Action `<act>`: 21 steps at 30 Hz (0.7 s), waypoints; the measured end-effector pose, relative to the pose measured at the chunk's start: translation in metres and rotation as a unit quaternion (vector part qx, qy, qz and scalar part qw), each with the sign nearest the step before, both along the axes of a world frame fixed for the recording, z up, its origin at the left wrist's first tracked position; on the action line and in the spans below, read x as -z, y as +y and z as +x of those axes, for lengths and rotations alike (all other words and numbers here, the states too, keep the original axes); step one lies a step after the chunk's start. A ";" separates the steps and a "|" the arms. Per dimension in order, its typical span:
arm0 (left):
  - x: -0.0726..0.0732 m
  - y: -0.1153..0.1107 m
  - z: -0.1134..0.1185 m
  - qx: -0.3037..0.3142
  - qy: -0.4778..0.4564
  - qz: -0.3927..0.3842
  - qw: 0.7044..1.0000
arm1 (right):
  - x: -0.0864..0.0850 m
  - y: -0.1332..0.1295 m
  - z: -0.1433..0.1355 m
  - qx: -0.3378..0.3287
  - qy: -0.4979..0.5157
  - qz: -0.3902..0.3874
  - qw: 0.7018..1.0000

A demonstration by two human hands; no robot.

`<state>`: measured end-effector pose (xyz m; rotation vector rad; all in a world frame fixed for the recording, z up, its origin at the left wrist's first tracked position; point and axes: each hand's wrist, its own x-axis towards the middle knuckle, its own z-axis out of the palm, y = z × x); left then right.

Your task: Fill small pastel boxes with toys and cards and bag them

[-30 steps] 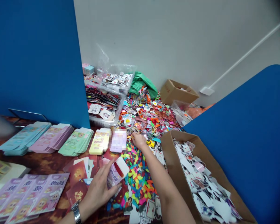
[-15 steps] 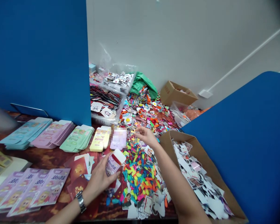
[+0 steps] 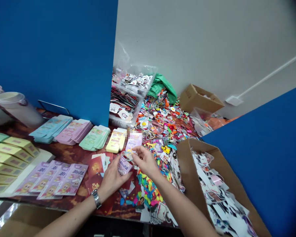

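My left hand, with a metal watch on the wrist, grips a small purple box with cartoon print. At the upper end of that box, my right hand pinches a pale looped cord with a small yellow piece on it. Behind the hands lies another purple carton. Red and dark printed cards are spread left of my left hand. Small colourful plastic pieces are heaped beneath my right forearm.
Stacks of yellow, green, pink and blue cartons line the blue divider. Purple packets and yellow boxes lie left. A cardboard box of cutouts stands right; clear bins sit behind.
My right hand has come from the trinket pile to the purple box, bringing the looped cord. The view has shifted left, showing more yellow boxes and pale containers.
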<state>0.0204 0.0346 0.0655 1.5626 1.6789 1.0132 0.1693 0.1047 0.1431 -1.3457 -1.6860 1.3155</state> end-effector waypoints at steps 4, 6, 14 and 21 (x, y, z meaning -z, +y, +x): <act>0.001 -0.002 -0.003 0.009 0.009 -0.001 1.000 | -0.007 -0.008 0.005 -0.048 -0.161 0.146 0.975; -0.001 -0.003 -0.004 0.019 0.022 0.018 0.999 | -0.014 -0.009 0.007 -0.093 -0.218 0.204 0.950; -0.009 -0.005 -0.013 0.059 0.099 0.089 0.989 | -0.027 -0.015 0.012 -0.192 -0.264 0.299 0.897; -0.016 -0.007 -0.014 0.062 0.076 0.083 0.992 | -0.027 -0.021 0.016 -0.146 -0.226 0.372 0.888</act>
